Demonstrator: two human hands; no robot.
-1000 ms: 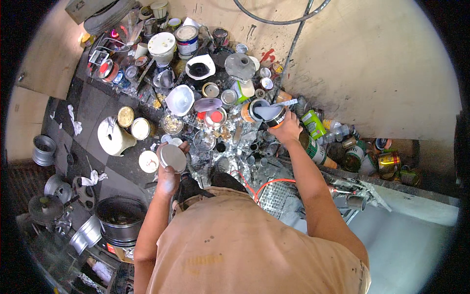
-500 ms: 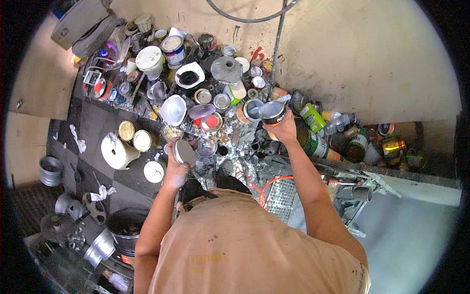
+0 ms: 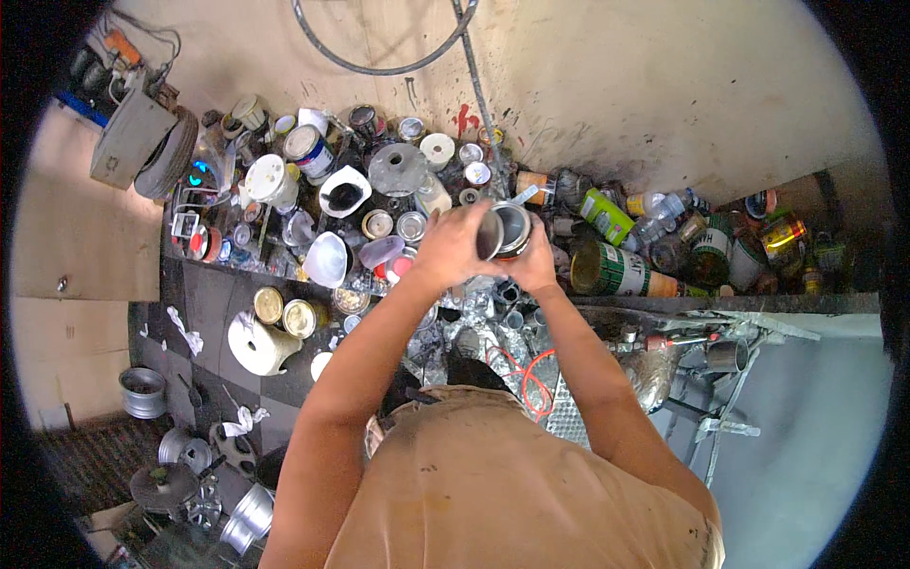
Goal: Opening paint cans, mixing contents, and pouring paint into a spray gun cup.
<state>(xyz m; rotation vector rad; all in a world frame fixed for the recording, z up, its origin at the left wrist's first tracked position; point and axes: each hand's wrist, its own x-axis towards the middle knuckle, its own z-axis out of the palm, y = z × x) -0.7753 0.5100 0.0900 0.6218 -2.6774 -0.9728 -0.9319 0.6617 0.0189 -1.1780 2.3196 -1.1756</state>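
Note:
Both my hands are close together over the cluttered bench. My left hand (image 3: 450, 245) grips a small round grey tin (image 3: 489, 236), tilted on its side against the rim of another can. That second one is an open can (image 3: 514, 230) with grey inside, and my right hand (image 3: 536, 258) is wrapped round its right side. A pale flat stick (image 3: 525, 194) shows at the can's far rim; whether it stands inside cannot be made out. My left fingers hide much of the tin. Whether anything flows between the two containers cannot be seen.
Paint cans and tubs crowd the bench, among them a white bowl (image 3: 327, 260) and a grey disc (image 3: 398, 169). To the right lie a green can (image 3: 607, 216) and a larger tipped can (image 3: 607, 270). An orange hose (image 3: 542, 394) hangs in front; wheel rims (image 3: 144, 393) stand lower left.
My left hand has moved up and right with the tin, bringing it against the can in my right hand. The right hand has shifted slightly left and nearer. The whole view has shifted.

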